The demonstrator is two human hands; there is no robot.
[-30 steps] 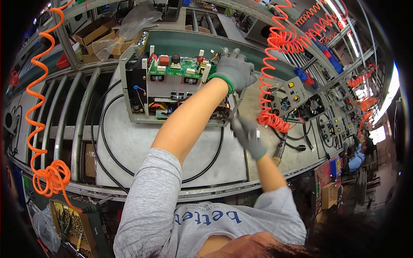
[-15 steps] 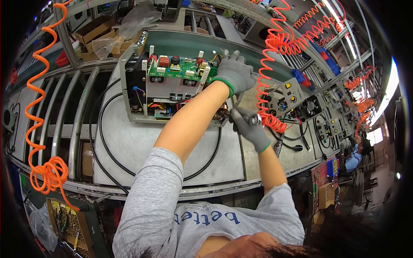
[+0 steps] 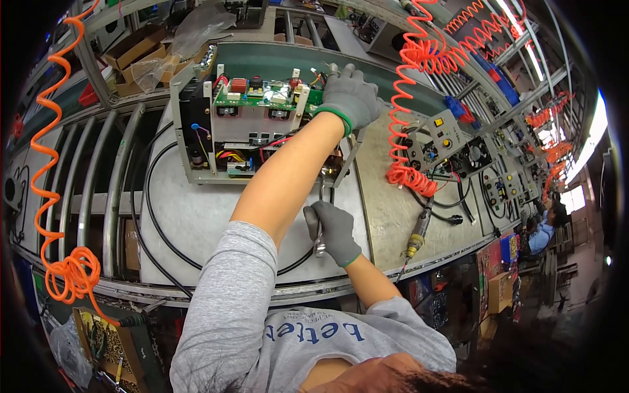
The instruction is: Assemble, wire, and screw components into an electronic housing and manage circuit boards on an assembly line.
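Note:
An opened power-supply-like machine [image 3: 247,135] stands on the bench, its metal frame exposing a green circuit board [image 3: 246,99], black fans and coloured wires. My left hand [image 3: 352,98], in a grey glove with a green cuff, lies over the top of the machine's right end, fingers stretched and apart; its thumb is hidden. Below that end, my gloved right hand [image 3: 334,230] is closed around a silver wrench [image 3: 320,246]. The wrench points away from me, its far end at the brass-coloured fitting [image 3: 333,165] low on the machine's front right.
Black cable [image 3: 152,208] loops across the bench. Orange coiled air hoses hang at left [image 3: 47,171] and right [image 3: 401,118], the right one near a pneumatic driver [image 3: 418,237]. Rollers [image 3: 92,177] lie left. Control panels [image 3: 438,143] stand right; a person [image 3: 541,229] is farther off.
My right hand has swung from beside the machine's right end down and left to its front, turning the wrench with it. My left hand stays on the machine. The view has shifted slightly.

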